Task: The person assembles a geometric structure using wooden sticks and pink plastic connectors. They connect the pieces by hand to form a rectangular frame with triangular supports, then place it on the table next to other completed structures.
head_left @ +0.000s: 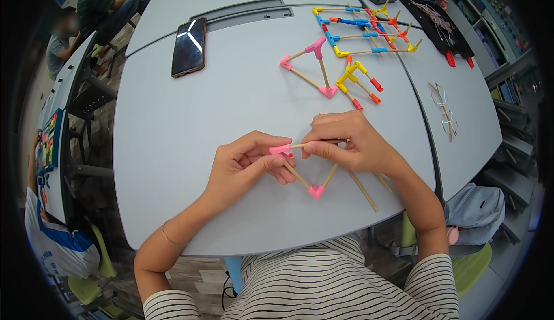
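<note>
My left hand pinches a pink plastic connector between thumb and fingers. A wooden stick joins that connector on its right side, and my right hand grips this stick. From the held connector another stick slants down to a second pink connector, where a further stick rises toward my right hand. Loose wooden sticks lie on the table below my right hand. Its fingers partly hide the upper stick ends.
Beyond my hands stands a triangle of pink connectors and sticks. Right of it are a yellow and red connector piece and a larger multicoloured stick frame. A phone lies at the left, glasses at the right. Other people sit left.
</note>
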`<control>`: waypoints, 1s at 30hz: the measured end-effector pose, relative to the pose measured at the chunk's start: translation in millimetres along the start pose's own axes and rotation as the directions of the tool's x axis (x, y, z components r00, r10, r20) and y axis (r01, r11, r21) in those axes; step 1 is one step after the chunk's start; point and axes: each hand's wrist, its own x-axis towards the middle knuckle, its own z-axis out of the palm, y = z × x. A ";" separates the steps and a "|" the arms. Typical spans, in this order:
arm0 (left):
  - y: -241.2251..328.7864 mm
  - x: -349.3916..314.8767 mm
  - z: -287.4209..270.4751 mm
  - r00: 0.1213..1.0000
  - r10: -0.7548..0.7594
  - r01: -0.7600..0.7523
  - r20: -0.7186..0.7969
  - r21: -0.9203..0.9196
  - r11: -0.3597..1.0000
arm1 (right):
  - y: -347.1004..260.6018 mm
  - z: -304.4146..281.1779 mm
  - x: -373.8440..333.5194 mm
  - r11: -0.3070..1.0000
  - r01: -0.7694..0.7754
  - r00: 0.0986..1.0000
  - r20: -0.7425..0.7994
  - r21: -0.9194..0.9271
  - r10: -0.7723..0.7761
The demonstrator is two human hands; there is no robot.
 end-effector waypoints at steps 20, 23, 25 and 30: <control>15.1 6.7 -20.8 0.944 0.136 -0.143 -0.301 -0.001 0.990 | 12.9 -5.6 8.9 0.869 -0.292 0.931 -0.091 0.399 0.354; 10.6 7.3 -18.8 0.942 0.130 -0.134 -0.310 0.007 0.991 | 5.3 13.6 6.7 0.981 -0.193 0.979 -0.066 0.012 0.194; 8.6 7.2 -16.9 0.946 0.126 -0.127 -0.300 0.014 0.992 | 4.1 24.0 5.0 0.988 -0.073 0.996 -0.053 -0.138 0.066; 5.3 6.1 -12.4 0.950 0.130 -0.119 -0.285 0.055 0.991 | 16.6 30.2 -0.4 0.956 0.084 0.996 0.016 -0.281 -0.083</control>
